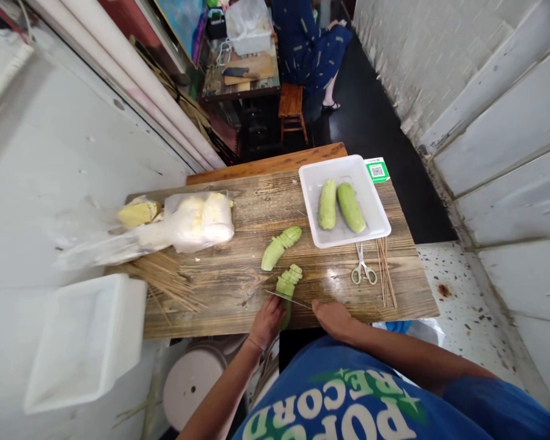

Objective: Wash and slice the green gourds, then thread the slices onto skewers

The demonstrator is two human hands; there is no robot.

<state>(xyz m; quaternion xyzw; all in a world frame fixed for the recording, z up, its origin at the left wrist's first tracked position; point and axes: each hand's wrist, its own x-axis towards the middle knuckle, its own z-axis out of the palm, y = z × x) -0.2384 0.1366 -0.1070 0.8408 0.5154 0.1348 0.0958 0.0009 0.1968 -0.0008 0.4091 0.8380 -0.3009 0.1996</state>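
Observation:
My right hand (330, 318) is closed around the handle of a knife (288, 297), its blade lying across a pale green zucchini (288, 282). The far part of this zucchini is cut into slices that still lean together. At its near, uncut end, my left hand (268, 319) grips it just beside the blade; some fingertips are hidden. Another zucchini (280, 248), also sliced, lies on the wooden table a little farther away. Two whole peeled zucchinis (327, 205) rest in a white plastic tray (308, 183) at the right.
Scissors (362, 269) and thin skewers (387, 275) lie right of the knife. More skewers (165, 278), a plastic bag of pale food (199, 221) and a white bin (89, 342) are at the left. Beyond, a person (302, 49) sits by a small table (217, 88).

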